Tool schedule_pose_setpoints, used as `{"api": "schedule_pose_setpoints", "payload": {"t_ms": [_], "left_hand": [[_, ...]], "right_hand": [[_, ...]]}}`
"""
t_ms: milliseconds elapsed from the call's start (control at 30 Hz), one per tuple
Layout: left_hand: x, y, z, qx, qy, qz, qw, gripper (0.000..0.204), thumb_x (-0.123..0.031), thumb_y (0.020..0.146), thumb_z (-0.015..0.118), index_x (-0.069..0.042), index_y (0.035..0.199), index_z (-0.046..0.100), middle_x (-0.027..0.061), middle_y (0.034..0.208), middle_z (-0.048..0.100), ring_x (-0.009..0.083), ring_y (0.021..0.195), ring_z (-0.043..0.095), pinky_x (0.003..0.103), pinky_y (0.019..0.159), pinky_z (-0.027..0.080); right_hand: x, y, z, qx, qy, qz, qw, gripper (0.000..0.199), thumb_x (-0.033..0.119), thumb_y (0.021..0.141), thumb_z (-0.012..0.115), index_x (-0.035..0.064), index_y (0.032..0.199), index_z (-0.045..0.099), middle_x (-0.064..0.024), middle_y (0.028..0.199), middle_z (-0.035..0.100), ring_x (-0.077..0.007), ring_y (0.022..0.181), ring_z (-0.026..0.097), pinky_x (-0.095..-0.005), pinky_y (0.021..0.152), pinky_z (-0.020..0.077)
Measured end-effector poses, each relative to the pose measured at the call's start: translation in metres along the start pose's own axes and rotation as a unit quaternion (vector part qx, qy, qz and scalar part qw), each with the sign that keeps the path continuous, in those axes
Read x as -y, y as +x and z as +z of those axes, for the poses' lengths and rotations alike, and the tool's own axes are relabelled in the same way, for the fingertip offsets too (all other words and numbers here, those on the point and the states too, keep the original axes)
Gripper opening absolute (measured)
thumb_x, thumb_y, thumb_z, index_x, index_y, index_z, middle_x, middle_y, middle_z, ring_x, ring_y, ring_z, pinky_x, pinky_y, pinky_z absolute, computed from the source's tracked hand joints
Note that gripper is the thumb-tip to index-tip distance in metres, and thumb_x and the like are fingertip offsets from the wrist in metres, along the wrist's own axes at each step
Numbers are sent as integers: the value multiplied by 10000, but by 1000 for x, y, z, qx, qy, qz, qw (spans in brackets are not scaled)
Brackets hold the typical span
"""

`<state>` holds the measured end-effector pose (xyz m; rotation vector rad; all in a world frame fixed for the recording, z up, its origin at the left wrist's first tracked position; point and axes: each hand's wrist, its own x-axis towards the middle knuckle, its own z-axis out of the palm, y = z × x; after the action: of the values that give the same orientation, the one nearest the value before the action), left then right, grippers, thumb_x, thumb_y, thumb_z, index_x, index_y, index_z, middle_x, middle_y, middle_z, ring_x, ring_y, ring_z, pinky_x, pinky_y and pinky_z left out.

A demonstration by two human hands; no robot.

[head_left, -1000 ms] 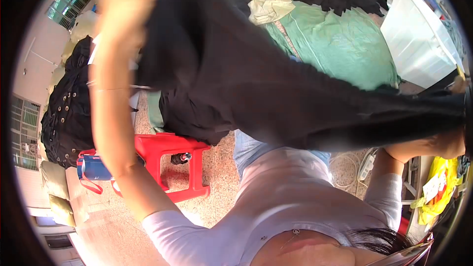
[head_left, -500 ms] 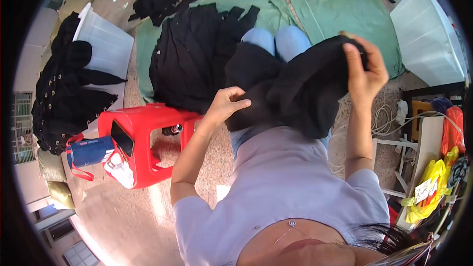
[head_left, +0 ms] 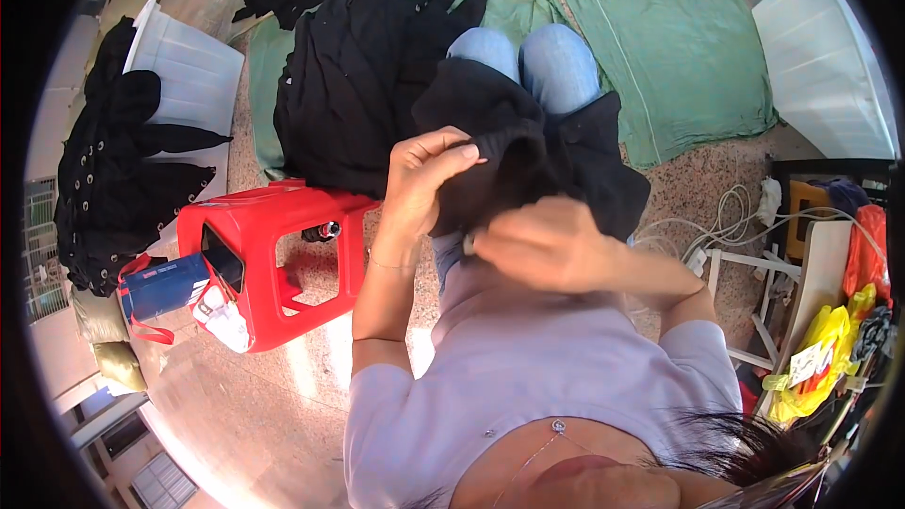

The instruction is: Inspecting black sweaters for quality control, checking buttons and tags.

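Note:
A black garment [head_left: 589, 165] lies over my lap, across the thighs of my blue jeans. My left hand [head_left: 421, 179] is closed on it, pinching a folded edge between thumb and fingers. Just below that edge, my right hand [head_left: 542, 245] is held low in front of my waist, its fingers drawn together and blurred by motion. Something small and pale shows at its fingertips, too smeared to name. A heap of black clothing [head_left: 330, 85] lies beside my left knee on a green cloth [head_left: 683, 66].
On my left stands a red plastic stool [head_left: 273, 264] with a phone [head_left: 222, 254] and a blue box [head_left: 165, 287] at it. A white bin [head_left: 189, 57] draped with black eyeleted garments [head_left: 99, 170] is behind. On the right are another white bin [head_left: 820, 57], cables [head_left: 726, 217] and a yellow bag [head_left: 818, 368].
My right hand has let go of the garment's far right part and come down and left, near my left hand. My left hand has risen slightly with a folded edge.

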<state>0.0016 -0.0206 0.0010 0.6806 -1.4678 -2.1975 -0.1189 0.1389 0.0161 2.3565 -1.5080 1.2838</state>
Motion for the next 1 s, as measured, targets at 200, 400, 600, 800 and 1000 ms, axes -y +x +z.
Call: {"api": "schedule_pose_setpoints", "payload": {"t_ms": [200, 400, 600, 800, 1000], "left_hand": [[9, -12, 12, -55, -58, 3, 997, 120, -63, 870, 646, 46, 890, 692, 8, 771, 645, 45, 679, 532, 186, 603, 376], [18, -19, 18, -65, -3, 71, 995, 165, 24, 840, 709, 29, 1005, 693, 21, 909, 652, 66, 806, 585, 188, 752, 473], [20, -19, 0, -3, 105, 159, 982, 160, 70, 833, 689, 26, 987, 693, 44, 901, 628, 76, 822, 584, 195, 718, 469], [18, -13, 2, 8, 216, 260, 941, 142, 55, 816, 700, 16, 952, 687, 83, 844, 654, 131, 748, 613, 228, 670, 483], [49, -16, 23, -79, 149, 328, 930, 198, -26, 888, 664, 3, 1075, 604, 79, 939, 631, 129, 858, 588, 238, 748, 464]], "right_hand": [[-28, -4, 10, -129, -138, 0, 982, 348, 39, 630, 751, 50, 970, 679, -44, 885, 644, -121, 565, 547, -253, 460, 368], [-36, -9, 23, -129, -127, 73, 981, 275, 38, 644, 725, 68, 914, 683, -32, 904, 638, -140, 554, 534, -273, 467, 384], [-33, 0, 12, -45, 125, 278, 951, 386, 38, 743, 733, 67, 1107, 607, -90, 948, 623, -299, 723, 644, -379, 616, 524], [-41, -1, 11, -5, 83, 244, 966, 193, 57, 685, 744, 22, 804, 597, -91, 687, 581, -273, 549, 583, -349, 502, 473], [-45, 1, 32, -209, -66, 205, 954, 141, 19, 677, 700, 32, 780, 604, -66, 604, 498, -239, 469, 499, -328, 426, 406]]}}
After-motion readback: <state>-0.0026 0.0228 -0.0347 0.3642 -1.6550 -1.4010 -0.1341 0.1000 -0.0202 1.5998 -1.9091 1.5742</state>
